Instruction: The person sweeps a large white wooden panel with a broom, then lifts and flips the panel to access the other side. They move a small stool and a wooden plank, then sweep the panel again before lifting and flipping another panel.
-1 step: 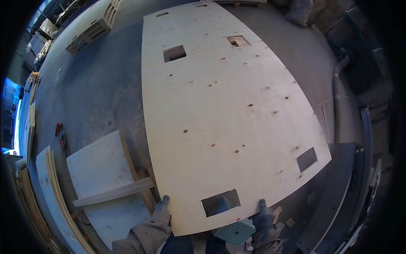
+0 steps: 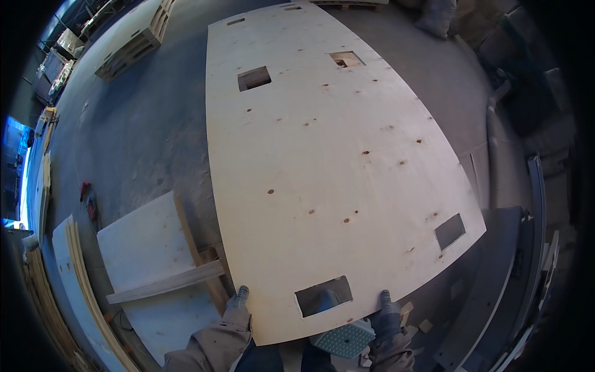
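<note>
a long pale plywood panel (image 2: 304,161), dotted with brown knots, stretches lengthwise away, broad face up. six rectangular cutouts pierce it: two by its near edge, two farther along, two toward the far end.

Left hand (image 2: 239,300): is wearing a grey glove (image 2: 237,303)
Right hand (image 2: 388,315): is wearing a dark grey glove (image 2: 387,307)
Sleeves (image 2: 207,345): are showing brownish-grey, loose, creased cloth
Trousers (image 2: 263,360): are showing dark blue
</note>
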The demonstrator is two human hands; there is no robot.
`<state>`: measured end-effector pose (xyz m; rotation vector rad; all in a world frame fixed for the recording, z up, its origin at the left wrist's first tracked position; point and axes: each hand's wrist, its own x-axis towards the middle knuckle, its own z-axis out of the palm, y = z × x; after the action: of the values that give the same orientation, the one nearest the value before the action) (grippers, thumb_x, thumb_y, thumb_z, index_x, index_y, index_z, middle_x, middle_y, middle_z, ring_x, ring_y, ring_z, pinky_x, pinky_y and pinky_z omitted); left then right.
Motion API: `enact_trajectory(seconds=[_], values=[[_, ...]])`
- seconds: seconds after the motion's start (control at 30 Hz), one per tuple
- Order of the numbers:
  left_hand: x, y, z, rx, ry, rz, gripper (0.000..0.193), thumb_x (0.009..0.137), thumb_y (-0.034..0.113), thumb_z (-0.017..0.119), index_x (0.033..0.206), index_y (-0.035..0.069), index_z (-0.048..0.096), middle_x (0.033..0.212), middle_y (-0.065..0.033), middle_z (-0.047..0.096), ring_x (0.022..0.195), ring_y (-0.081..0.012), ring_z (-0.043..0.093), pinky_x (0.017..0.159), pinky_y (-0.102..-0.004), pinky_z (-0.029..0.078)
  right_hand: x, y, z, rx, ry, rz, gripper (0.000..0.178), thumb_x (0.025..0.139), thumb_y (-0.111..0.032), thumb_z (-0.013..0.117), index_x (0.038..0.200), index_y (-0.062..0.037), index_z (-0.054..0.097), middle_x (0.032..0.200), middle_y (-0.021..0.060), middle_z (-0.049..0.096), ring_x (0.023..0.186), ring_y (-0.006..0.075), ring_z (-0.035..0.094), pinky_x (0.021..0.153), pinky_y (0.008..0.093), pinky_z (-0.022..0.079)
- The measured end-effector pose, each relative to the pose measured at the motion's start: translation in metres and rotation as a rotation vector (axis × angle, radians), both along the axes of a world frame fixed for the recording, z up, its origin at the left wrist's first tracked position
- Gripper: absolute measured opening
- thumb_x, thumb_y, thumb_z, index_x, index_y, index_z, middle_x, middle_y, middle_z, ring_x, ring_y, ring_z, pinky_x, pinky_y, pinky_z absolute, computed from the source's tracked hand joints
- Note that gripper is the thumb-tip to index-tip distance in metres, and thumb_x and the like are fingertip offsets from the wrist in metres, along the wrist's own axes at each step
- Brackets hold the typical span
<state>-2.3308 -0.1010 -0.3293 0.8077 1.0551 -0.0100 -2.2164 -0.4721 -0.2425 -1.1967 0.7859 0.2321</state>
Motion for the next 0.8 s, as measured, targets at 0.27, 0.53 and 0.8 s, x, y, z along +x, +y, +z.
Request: enact_trajectory(seconds=[0.27, 0.53, 0.8], values=[[-0.003, 0.0, 0.001, -0.032, -0.016, -0.028, 0.053, 0.091, 0.043, 0.059, 0.118, -0.003, 0.057, 0.109, -0.0155, 0.064, 0.094, -0.0288, 0.063, 0.078, -0.0381, 0.054, 0.003, 0.015, 0.024, -0.015, 0.015, -0.013, 0.043, 0.095, -0.018, 0.055, 0.126, 0.0059, 0.038, 0.115, 0.0267, 0.054, 0.096, 0.0397, 0.062, 0.078, 0.0597, 0.056], [0.001, 0.003, 0.012, -0.077, -0.076, -0.027, 0.054, 0.093, 0.044, 0.056, 0.12, -0.002, 0.055, 0.115, -0.0159, 0.062, 0.097, -0.0287, 0.063, 0.081, -0.0392, 0.054, -0.004, 0.0, 0.004, -0.002, 0.021, 0.019, 0.041, 0.094, -0.02, 0.057, 0.122, 0.007, 0.042, 0.115, 0.0246, 0.054, 0.098, 0.0371, 0.062, 0.08, 0.0546, 0.057], [0.001, 0.005, 0.017, -0.019, -0.07, -0.089, 0.054, 0.095, 0.044, 0.051, 0.12, -0.004, 0.055, 0.114, -0.0169, 0.062, 0.095, -0.0277, 0.063, 0.079, -0.0367, 0.055, 0.0, -0.003, 0.007, 0.081, 0.026, 0.017, 0.045, 0.095, -0.022, 0.056, 0.127, 0.0047, 0.039, 0.118, 0.022, 0.054, 0.103, 0.0369, 0.059, 0.085, 0.0556, 0.054]])
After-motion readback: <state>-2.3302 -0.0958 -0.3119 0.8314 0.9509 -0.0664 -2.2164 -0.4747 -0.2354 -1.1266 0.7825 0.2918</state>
